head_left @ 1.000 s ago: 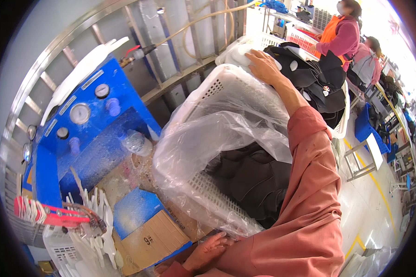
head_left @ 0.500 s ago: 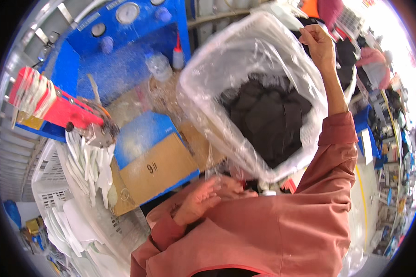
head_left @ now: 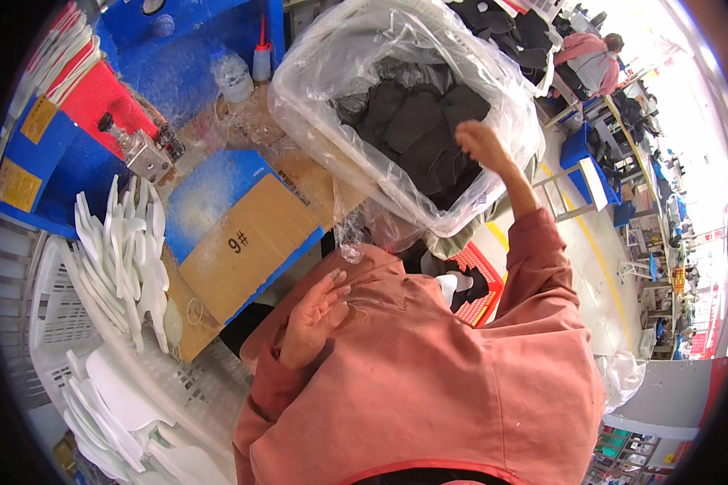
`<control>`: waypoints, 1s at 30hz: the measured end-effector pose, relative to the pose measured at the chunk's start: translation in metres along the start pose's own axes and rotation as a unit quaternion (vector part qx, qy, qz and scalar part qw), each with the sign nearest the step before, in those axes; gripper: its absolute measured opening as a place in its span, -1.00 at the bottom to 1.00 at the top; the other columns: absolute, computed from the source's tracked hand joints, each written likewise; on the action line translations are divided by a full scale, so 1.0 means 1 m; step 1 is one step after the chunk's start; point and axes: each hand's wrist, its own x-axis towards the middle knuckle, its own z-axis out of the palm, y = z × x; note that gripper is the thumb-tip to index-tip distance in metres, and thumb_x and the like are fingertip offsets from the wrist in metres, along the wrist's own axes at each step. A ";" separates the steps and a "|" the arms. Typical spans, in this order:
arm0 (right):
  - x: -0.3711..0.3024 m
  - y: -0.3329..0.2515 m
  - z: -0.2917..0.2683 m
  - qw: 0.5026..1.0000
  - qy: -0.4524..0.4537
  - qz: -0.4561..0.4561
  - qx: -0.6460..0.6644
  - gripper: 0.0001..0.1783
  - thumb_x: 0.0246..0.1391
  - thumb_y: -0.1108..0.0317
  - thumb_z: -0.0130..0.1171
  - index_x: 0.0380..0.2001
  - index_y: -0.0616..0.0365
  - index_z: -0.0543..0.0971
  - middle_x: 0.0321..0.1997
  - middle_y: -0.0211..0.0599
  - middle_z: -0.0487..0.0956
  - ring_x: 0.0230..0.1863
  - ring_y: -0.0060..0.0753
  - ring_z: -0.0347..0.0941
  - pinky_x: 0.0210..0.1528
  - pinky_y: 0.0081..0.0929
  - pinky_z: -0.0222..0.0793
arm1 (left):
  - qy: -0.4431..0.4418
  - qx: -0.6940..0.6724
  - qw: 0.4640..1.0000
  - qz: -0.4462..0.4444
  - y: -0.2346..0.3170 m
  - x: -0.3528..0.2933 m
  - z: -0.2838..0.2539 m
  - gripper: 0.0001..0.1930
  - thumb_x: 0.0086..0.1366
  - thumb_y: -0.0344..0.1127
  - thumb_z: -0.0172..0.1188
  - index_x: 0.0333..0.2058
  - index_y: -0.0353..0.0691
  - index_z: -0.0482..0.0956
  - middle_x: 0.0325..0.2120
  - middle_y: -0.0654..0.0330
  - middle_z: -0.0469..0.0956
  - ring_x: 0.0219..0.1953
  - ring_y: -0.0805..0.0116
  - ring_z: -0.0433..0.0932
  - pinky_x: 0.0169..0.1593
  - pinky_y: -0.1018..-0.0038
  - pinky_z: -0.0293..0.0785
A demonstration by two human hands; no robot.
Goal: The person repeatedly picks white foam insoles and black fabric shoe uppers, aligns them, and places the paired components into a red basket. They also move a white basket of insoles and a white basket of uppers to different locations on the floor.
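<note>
My right hand (head_left: 485, 148) is over the right side of a bin lined with a clear plastic bag (head_left: 311, 121). Its fingers are curled together, and I cannot make out whether anything is in them. Below and left of it, dark flat pieces (head_left: 416, 121) lie heaped inside the bag. In front of my body, my left hand (head_left: 312, 322) hangs open with its fingers stretched out and nothing in it. Left of that hand lies a cardboard sheet (head_left: 247, 242) with a blue, dusty part (head_left: 218, 190).
White crates at left hold several white flat pieces (head_left: 121, 267). A blue machine with a red arm (head_left: 97, 89) stands at far left, near two bottles (head_left: 233, 77). A red basket (head_left: 485, 279) sits below the bin. Another person (head_left: 590, 61) sits at far right.
My right hand has come from the dark pile beyond the bin back over the bin's right side. My left hand stays open near my body. The whole view has shifted.
</note>
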 end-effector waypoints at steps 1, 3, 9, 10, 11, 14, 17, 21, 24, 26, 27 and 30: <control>-0.004 0.008 0.003 0.999 -0.026 -0.009 0.018 -0.72 0.26 0.24 0.26 -0.11 0.24 0.65 -0.38 -0.40 0.64 -0.36 -0.58 0.53 -0.30 -0.52 0.46 | 0.003 0.002 1.000 -0.002 -0.001 -0.001 -0.001 -0.32 0.43 -0.45 0.18 0.43 -0.32 0.11 0.39 0.02 0.21 0.36 0.18 0.31 0.35 0.33 0.31; -0.010 0.020 0.014 0.998 -0.050 0.029 -0.007 -0.67 0.26 0.25 0.27 -0.03 0.26 0.63 -0.30 -0.32 0.69 -0.27 -0.54 0.59 -0.20 -0.51 0.50 | 0.013 -0.005 1.000 -0.008 0.000 -0.002 -0.003 -0.33 0.43 -0.45 0.18 0.43 -0.33 0.12 0.39 0.00 0.21 0.37 0.17 0.31 0.36 0.31 0.29; -0.007 0.025 0.041 0.998 -0.044 -0.028 -0.043 -0.67 0.21 0.25 0.30 -0.04 0.23 0.64 -0.19 -0.15 0.72 -0.16 -0.29 0.68 -0.08 -0.38 0.54 | 0.027 0.011 0.999 -0.031 -0.002 0.012 -0.008 -0.32 0.43 -0.42 0.20 0.43 -0.34 0.11 0.38 0.00 0.24 0.35 0.16 0.33 0.37 0.30 0.28; -0.005 0.023 0.046 0.997 -0.041 -0.044 -0.043 -0.67 0.20 0.25 0.30 -0.04 0.22 0.64 -0.18 -0.14 0.72 -0.15 -0.26 0.68 -0.07 -0.37 0.55 | 0.027 0.011 0.999 -0.036 -0.002 0.015 -0.008 -0.32 0.43 -0.42 0.19 0.43 -0.35 0.11 0.38 0.00 0.24 0.35 0.16 0.33 0.37 0.30 0.28; -0.004 0.018 0.051 0.997 -0.036 -0.049 -0.050 -0.66 0.20 0.25 0.29 -0.02 0.21 0.63 -0.18 -0.14 0.72 -0.14 -0.22 0.69 -0.09 -0.36 0.55 | 0.026 0.013 0.999 -0.043 -0.001 0.017 -0.007 -0.32 0.43 -0.42 0.19 0.43 -0.35 0.10 0.38 0.00 0.24 0.35 0.17 0.33 0.37 0.30 0.28; 0.000 -0.008 0.061 0.992 -0.055 -0.050 -0.100 -0.63 0.20 0.25 0.29 0.01 0.20 0.62 -0.19 -0.15 0.72 -0.16 -0.22 0.69 -0.11 -0.34 0.55 | 0.024 0.035 0.997 -0.058 0.004 0.022 -0.004 -0.32 0.43 -0.43 0.19 0.43 -0.35 0.10 0.38 0.01 0.24 0.35 0.18 0.33 0.36 0.32 0.28; -0.005 -0.057 0.052 0.993 -0.034 -0.080 0.081 -0.66 0.31 0.25 0.19 0.03 0.25 0.61 -0.27 -0.19 0.71 -0.25 -0.31 0.66 -0.17 -0.41 0.54 | 0.026 0.040 0.997 -0.060 0.009 0.023 -0.004 -0.33 0.44 -0.43 0.17 0.43 -0.35 0.10 0.38 0.02 0.24 0.34 0.20 0.33 0.35 0.34 0.29; -0.048 -0.132 -0.011 0.905 -0.100 -0.261 0.320 -0.52 0.42 0.17 0.04 0.12 0.44 0.51 -0.30 -0.08 0.66 -0.32 -0.26 0.60 -0.24 -0.37 0.54 | 0.053 0.041 0.996 -0.059 0.010 0.014 -0.006 -0.34 0.45 -0.42 0.16 0.43 -0.36 0.10 0.37 0.04 0.24 0.33 0.23 0.33 0.33 0.37 0.31; -0.077 -0.179 -0.033 0.727 -0.207 -0.474 0.452 -0.35 0.35 -0.10 0.11 0.13 0.35 0.52 -0.39 -0.12 0.65 -0.47 -0.25 0.55 -0.47 -0.31 0.53 | 0.057 0.019 0.997 -0.044 0.009 0.009 -0.006 -0.33 0.46 -0.39 0.17 0.43 -0.35 0.10 0.38 0.05 0.24 0.33 0.23 0.31 0.32 0.37 0.31; -0.082 -0.206 -0.043 0.680 -0.255 -0.535 0.432 -0.59 0.31 0.04 0.25 -0.11 0.22 0.63 -0.40 -0.22 0.65 -0.46 -0.38 0.55 -0.47 -0.40 0.56 | 0.057 0.024 0.997 -0.050 0.010 0.006 -0.007 -0.32 0.46 -0.36 0.19 0.44 -0.34 0.10 0.38 0.06 0.23 0.34 0.23 0.30 0.32 0.36 0.31; -0.086 -0.216 -0.043 0.679 -0.260 -0.544 0.418 -0.65 0.31 0.06 0.25 -0.21 0.18 0.60 -0.40 -0.24 0.64 -0.45 -0.39 0.56 -0.45 -0.42 0.57 | 0.057 0.025 0.997 -0.050 0.011 0.004 -0.007 -0.31 0.46 -0.35 0.20 0.44 -0.34 0.09 0.38 0.06 0.23 0.34 0.23 0.30 0.32 0.36 0.31; -0.096 -0.228 -0.029 0.756 -0.182 -0.513 0.363 -0.73 0.24 0.19 0.30 -0.23 0.20 0.61 -0.32 -0.26 0.66 -0.31 -0.37 0.62 -0.32 -0.44 0.58 | 0.056 0.028 0.997 -0.047 0.015 0.001 -0.011 -0.31 0.45 -0.34 0.20 0.44 -0.33 0.09 0.38 0.05 0.23 0.33 0.23 0.31 0.33 0.36 0.30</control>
